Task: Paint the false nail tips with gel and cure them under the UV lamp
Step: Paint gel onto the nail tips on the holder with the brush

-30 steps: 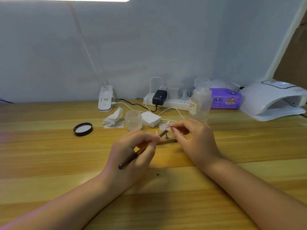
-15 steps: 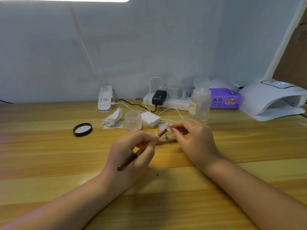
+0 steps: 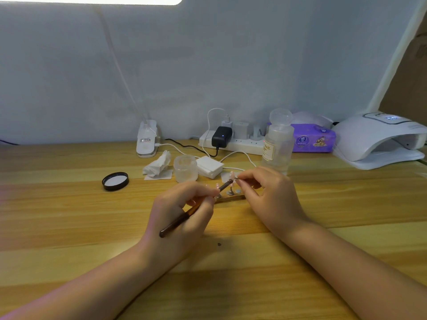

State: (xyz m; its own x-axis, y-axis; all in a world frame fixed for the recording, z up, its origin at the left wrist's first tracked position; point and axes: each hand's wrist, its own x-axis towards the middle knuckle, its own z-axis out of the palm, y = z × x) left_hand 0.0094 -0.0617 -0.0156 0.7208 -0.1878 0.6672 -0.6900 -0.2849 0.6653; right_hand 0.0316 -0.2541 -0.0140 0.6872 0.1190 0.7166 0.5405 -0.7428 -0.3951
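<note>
— Writing anywhere?
— "NAIL" on the clear bottle (image 3: 276, 148); print on the purple tissue pack (image 3: 310, 141), too small to read.
— Hands?
— Left hand (image 3: 182, 218) curled round a brush (image 3: 191, 210), bristle end up against a false nail tip (image 3: 232, 174). Right hand (image 3: 270, 195) pinching that tip's stand, just above a small wooden holder (image 3: 231, 198).
— Lamp?
— White UV lamp (image 3: 379, 140), far right, well apart.
— Surface?
— Pale wooden counter (image 3: 69, 215), grey-white wall behind.

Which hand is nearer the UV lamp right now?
Right. The right hand sits mid-table, left of the UV lamp at the far right edge. The left hand, gripping the brush, is farther left still.
</note>
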